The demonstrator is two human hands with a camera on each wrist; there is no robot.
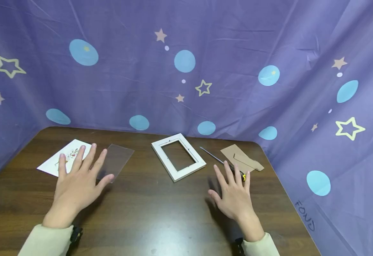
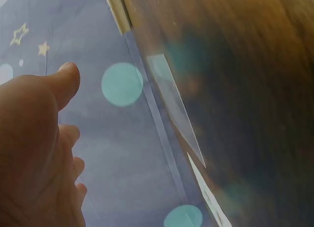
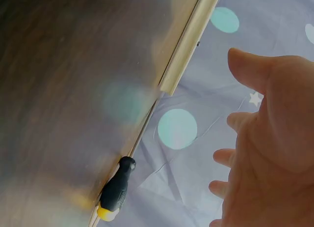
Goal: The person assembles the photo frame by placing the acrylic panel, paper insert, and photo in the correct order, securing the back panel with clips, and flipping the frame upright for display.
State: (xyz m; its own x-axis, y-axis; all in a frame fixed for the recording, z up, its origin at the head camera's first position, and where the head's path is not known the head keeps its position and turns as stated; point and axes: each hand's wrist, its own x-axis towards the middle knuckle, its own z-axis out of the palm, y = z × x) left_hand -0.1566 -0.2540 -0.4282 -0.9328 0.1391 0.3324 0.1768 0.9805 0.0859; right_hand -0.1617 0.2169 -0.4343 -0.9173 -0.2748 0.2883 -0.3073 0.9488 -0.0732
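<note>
My left hand (image 1: 77,185), fingers spread, hovers in front of a white card with a printed plant design (image 1: 53,164) and a clear rectangular sheet (image 1: 119,160). It partly covers both in the head view. My right hand (image 1: 236,199) is held over the table with its fingers spread, holding nothing. Just beyond its fingertips lies a screwdriver (image 3: 115,190) with a black and yellow handle, partly hidden by the fingers in the head view. A brown backing board (image 1: 236,154) with a stand leg lies behind the screwdriver. Between the hands sits a white picture frame (image 1: 188,172).
The dark wooden table (image 1: 135,217) has rounded far corners. A purple curtain (image 1: 119,71) with stars and blue dots hangs close behind it and along both sides.
</note>
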